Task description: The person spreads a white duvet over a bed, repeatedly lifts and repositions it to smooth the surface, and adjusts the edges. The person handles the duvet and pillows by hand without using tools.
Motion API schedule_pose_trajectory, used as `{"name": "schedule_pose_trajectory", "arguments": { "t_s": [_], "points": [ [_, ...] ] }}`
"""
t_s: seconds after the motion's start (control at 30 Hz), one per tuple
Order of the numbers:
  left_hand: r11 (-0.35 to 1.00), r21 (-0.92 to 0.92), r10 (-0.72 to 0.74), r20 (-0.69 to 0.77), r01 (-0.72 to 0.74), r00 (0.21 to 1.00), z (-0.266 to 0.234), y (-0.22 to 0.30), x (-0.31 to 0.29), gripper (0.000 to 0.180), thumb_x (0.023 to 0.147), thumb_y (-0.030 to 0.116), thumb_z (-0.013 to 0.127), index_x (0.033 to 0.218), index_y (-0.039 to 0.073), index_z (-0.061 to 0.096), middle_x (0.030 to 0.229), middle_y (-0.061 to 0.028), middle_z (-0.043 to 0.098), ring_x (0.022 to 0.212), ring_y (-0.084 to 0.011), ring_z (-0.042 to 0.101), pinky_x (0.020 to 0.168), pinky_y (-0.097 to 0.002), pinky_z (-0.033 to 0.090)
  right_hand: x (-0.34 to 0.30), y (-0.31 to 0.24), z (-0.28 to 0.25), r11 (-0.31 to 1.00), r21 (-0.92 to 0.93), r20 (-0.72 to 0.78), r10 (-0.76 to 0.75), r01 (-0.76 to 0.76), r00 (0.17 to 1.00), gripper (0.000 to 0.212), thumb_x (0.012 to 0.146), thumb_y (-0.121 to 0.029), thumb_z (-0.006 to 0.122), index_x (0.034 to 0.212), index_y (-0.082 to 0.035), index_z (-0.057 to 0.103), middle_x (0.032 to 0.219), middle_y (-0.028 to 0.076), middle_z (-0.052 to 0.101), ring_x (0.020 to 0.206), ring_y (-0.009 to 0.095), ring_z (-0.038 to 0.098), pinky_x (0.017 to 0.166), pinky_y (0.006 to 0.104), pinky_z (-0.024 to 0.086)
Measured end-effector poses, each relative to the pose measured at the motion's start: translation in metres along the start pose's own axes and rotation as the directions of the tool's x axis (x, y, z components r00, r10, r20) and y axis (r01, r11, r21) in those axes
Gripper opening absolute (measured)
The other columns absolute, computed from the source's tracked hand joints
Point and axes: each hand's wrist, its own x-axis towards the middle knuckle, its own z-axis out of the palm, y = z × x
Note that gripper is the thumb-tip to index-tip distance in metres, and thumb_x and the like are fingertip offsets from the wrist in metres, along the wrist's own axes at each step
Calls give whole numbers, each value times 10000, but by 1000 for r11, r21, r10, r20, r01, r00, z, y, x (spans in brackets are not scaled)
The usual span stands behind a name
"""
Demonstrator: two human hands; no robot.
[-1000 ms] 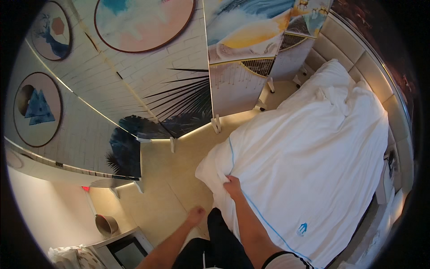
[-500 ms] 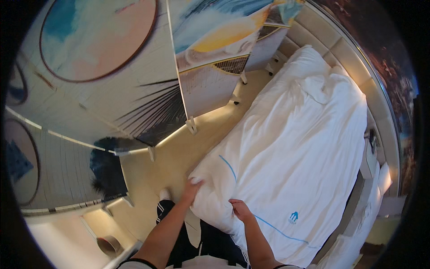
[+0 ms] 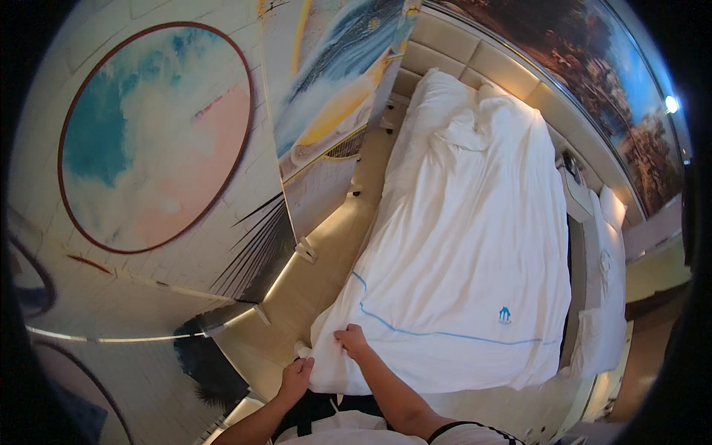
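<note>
A white duvet (image 3: 460,259) with a blue line along its foot end and a small blue emblem covers the bed in front of me. My left hand (image 3: 297,378) is closed on the duvet's near left corner, at the lower edge. Slightly further in and to the right, my right hand (image 3: 351,341) pinches a bit of the duvet's top surface near that corner. The cloth is raised toward me there. Creases run along the length of the bed, and a rumpled fold (image 3: 461,135) lies near the head end.
Folding screens (image 3: 326,111) with painted panels stand along the left on small feet. A padded headboard (image 3: 437,41) closes the far end. Right of the bed are a bedside table (image 3: 582,194) and a second bed (image 3: 610,297). A strip of pale floor (image 3: 326,256) runs along the left.
Both hands have shifted lower and toward me, drawing the duvet's foot end straighter. The left hand has come down; the right has moved left, closer to the corner. The view has turned.
</note>
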Motion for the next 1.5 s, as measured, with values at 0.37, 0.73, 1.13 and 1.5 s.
{"name": "schedule_pose_trajectory", "arguments": {
  "t_s": [0.37,0.73,1.13,1.5],
  "points": [
    [934,-306,41,605,185,795,103,76,141,548,882,464,523,1095,-41,546,970,-121,633,851,-192,594,774,-310,473,-43,49,-60,925,312,473,48,-218,880,437,671,-8,592,1108,-6,579,1012,113,635,865,245,622,753,351,508],
    [790,291,451,322,-540,833,95,96,93,202,883,209,544,874,11,579,699,-232,584,643,-363,593,581,-431,457,-66,-64,-118,781,-451,-526,-623,431,579,340,768,-235,615,995,18,608,860,203,624,817,333,605,749,410,484],
    [973,-212,219,697,-95,683,99,171,266,400,906,411,457,985,44,595,911,-120,635,801,-247,611,743,-398,486,21,-139,-146,730,450,-80,-540,514,838,265,726,4,505,960,31,626,802,-18,604,734,61,526,659,220,433],
    [635,-527,-78,684,565,725,235,371,431,573,913,464,449,1304,47,407,1280,-126,484,1109,-276,491,946,-371,401,38,-163,-187,984,166,-45,-52,59,998,231,656,-39,529,842,9,658,710,52,623,602,121,534,559,267,421]
  ]
}}
